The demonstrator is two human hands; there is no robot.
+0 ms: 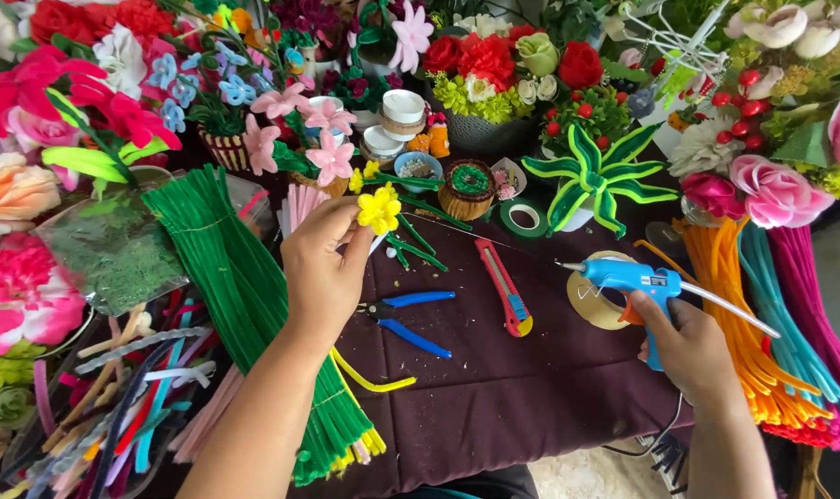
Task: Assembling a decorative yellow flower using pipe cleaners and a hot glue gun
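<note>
My left hand (pixel 326 268) is raised above the dark purple tablecloth (pixel 512 397) and pinches a small yellow pipe-cleaner flower (pixel 379 209) between thumb and fingers. A yellow stem piece (pixel 374 379) hangs below that hand. My right hand (pixel 692 351) grips a blue hot glue gun (pixel 634 282), whose nozzle points left toward the flower and stays about a hand's width from it. The gun's white glue stick sticks out to the right.
Blue-handled pliers (pixel 410 319) and a red utility knife (pixel 505 288) lie between my hands. A tape roll (pixel 593 300) sits under the gun. Green pipe-cleaner bundles (pixel 244 296) lie at left, orange, teal and pink ones (pixel 780 314) at right. Craft flowers crowd the back.
</note>
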